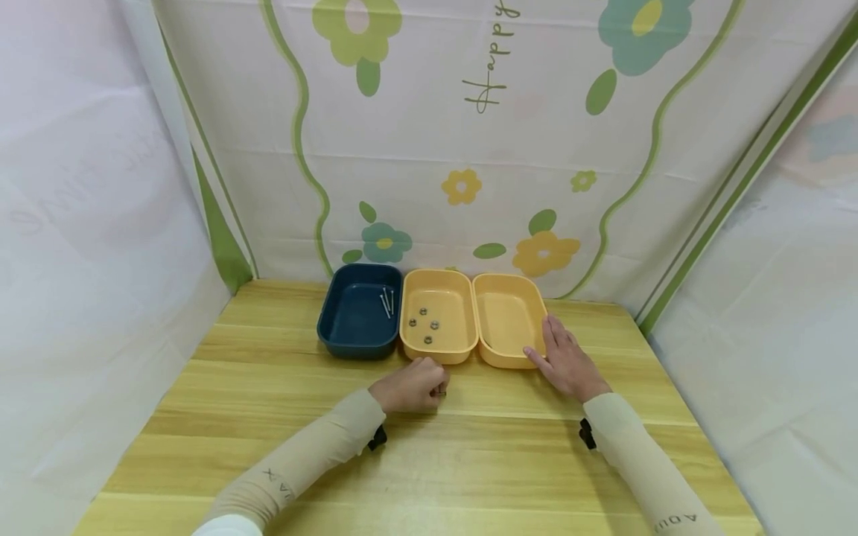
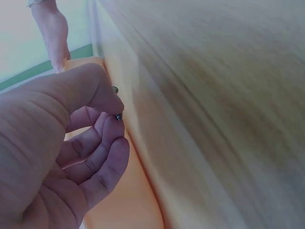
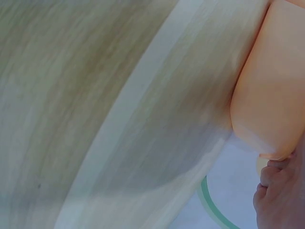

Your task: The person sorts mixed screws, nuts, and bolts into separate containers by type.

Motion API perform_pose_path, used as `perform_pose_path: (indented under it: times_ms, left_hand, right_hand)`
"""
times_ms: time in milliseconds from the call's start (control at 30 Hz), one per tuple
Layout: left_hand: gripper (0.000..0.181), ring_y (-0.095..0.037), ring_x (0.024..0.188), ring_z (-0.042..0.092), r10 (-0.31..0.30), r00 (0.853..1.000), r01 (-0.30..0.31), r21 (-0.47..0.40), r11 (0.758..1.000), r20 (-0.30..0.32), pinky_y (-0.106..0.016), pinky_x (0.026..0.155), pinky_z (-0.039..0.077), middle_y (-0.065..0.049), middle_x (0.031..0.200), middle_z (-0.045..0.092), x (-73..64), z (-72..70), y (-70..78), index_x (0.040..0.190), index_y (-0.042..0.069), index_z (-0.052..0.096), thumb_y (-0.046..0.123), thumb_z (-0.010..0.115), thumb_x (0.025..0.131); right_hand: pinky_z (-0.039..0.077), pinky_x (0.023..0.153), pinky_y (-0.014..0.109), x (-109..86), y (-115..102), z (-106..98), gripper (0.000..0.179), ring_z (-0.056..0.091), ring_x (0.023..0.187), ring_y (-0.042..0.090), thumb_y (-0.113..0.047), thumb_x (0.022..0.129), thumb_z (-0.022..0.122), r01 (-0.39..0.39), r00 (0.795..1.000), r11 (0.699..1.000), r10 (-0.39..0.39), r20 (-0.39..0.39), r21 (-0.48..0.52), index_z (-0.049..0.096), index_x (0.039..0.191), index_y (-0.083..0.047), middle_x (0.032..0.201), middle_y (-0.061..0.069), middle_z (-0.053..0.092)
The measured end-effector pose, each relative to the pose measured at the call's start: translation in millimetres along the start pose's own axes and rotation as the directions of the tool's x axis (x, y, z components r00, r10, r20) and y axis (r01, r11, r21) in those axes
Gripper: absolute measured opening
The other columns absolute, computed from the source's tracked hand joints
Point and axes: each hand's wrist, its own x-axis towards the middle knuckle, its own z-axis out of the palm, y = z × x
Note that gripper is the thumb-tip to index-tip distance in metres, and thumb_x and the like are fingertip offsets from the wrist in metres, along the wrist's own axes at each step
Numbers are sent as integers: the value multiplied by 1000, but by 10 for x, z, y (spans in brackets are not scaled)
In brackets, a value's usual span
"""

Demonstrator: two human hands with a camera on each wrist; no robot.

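My left hand (image 1: 415, 385) is just in front of the middle yellow tray (image 1: 439, 356), its thumb and index finger pinching a small metal bolt (image 2: 118, 117). Only bits of the bolt show between the fingertips in the left wrist view; the rest is hidden. Several metal nuts (image 1: 434, 325) lie in the middle tray. At the right yellow tray (image 1: 512, 360), my right hand (image 1: 568, 365) rests against the near right corner, fingers extended along the side and thumb at the rim. In the right wrist view that hand (image 3: 281, 195) shows at the lower right, beside the tray wall.
A dark blue tray (image 1: 358, 350) with a few long bolts (image 1: 386, 304) stands left of the yellow trays, all three side by side. They sit on a wooden table (image 1: 469, 461), close to a flowered cloth wall (image 1: 415, 171). More cloth hangs at both sides.
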Motion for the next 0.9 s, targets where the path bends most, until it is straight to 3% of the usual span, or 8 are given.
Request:
perform_pose_path:
  times_ms: [167, 400, 700, 900]
  left_hand:
    - [22, 0, 58, 38, 40, 999, -39, 40, 998, -8, -13, 55, 30, 10, 64, 44, -6, -42, 21, 71, 13, 61, -3, 72, 82]
    - [27, -2, 57, 32, 67, 998, -67, 52, 996, 4, -15, 54, 25, 9, 63, 36, 5, -177, 108, 69, 13, 56, -2, 73, 84]
    - [10, -4, 69, 49, 113, 994, -112, 139, 984, 2, -12, 61, 40, 1, 80, 64, 88, -422, 260, 87, 6, 75, -2, 75, 81]
    - [9, -6, 68, 49, 107, 994, -108, 148, 983, 17, -12, 58, 39, 2, 80, 59, 155, -540, 340, 87, 8, 72, 0, 73, 82]
  right_hand:
    - [13, 130, 65, -5, -10, -6, 91, 8, 162, 49, -55, 112, 38, -3, 1000, 1000, 3, 7, 4, 6, 164, 13, 174, 33, 2]
    - [13, 130, 64, -1, -16, -18, 91, 8, 162, 49, -54, 112, 38, 0, 1000, 1000, 0, 8, -2, 6, 164, 13, 174, 33, 2]
    - [14, 130, 64, -16, -26, -35, 91, 8, 162, 49, -55, 111, 39, -4, 1000, 1000, 4, 10, 5, 6, 164, 13, 174, 33, 3]
    - [13, 130, 64, -20, -25, -32, 91, 8, 162, 49, -55, 111, 38, -2, 1000, 1000, 2, 9, 4, 6, 164, 13, 174, 33, 3]
